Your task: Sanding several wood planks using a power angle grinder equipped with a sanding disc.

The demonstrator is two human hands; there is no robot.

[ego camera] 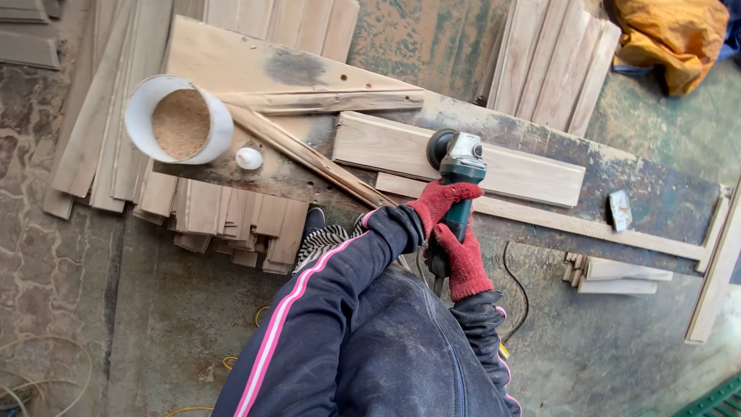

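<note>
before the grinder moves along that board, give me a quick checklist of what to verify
1. Both hands on tool: left hand and right hand, in red gloves, grip the angle grinder: ok.
2. Disc on the board: it meets the left part: ok.
3. Board held fast: no clamp visible: cannot tell.
4. Cord away from disc: it trails behind the person: ok.
5. Path on board: bare to the right: ok.
6. White bucket of sawdust: off to the left: ok.
</note>
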